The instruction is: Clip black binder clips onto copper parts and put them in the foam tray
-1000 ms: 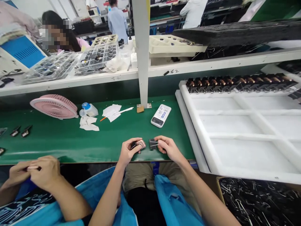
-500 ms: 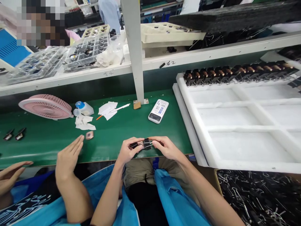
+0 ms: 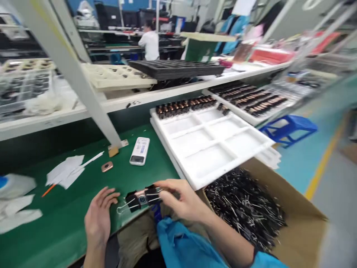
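My right hand (image 3: 182,201) grips a small copper-coloured part with black binder clips clamped on both ends (image 3: 142,198), held just over the front edge of the green bench (image 3: 67,219). My left hand (image 3: 98,219) lies beside it with fingers spread and nothing in it, its fingertips close to the wire handle of the left clip. The view is blurred by head motion.
A white foam tray (image 3: 212,149) on the right carries a row of clipped parts (image 3: 184,105) at its far edge. A cardboard box of loose binder clips (image 3: 245,212) stands below it. A white device (image 3: 140,150), a loose copper part (image 3: 107,166) and paper slips (image 3: 65,171) lie on the bench. A white post (image 3: 72,70) rises behind.
The view has swung to the right. My left hand has let go of the part and opened; my right hand keeps it, now clipped on both ends. The neighbour's hands have left the view.
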{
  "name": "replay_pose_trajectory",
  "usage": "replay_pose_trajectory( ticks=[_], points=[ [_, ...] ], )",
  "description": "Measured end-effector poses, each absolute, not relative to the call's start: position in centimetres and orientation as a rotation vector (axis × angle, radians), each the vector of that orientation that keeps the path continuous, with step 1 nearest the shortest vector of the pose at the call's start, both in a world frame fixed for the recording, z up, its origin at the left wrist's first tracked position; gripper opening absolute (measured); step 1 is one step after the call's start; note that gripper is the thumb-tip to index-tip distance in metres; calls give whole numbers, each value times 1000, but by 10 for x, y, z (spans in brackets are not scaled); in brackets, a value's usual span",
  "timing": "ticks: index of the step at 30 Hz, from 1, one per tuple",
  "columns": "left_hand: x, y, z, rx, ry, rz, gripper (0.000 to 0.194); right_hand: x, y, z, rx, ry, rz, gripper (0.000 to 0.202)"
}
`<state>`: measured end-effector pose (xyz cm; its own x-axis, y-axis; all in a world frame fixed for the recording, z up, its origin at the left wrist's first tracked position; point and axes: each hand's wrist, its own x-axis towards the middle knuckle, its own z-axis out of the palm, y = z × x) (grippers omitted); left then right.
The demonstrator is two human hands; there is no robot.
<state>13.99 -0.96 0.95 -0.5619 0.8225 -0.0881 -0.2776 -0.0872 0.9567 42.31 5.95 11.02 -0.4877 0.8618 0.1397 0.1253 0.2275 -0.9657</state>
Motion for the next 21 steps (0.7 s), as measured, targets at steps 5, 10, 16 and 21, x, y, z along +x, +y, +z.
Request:
replay_pose_trajectory(
  ticks=[5, 10, 16, 21],
  points=[
    [138, -5, 6, 617, 1442, 1666, 41, 540, 133, 147, -1181, -1315, 1016, 33],
    [137, -10, -1, 661, 1494, 1612, 42, 648, 263, 132, -1491, -1094, 633, 36],
    [135, -10, -5, 673, 1508, 1584, 42, 701, 351, 103, -1721, -1133, 475, 27],
    [138, -9, 0, 618, 1560, 1572, 49, 707, 377, 90, -1836, -1244, 381, 28]
  ],
)
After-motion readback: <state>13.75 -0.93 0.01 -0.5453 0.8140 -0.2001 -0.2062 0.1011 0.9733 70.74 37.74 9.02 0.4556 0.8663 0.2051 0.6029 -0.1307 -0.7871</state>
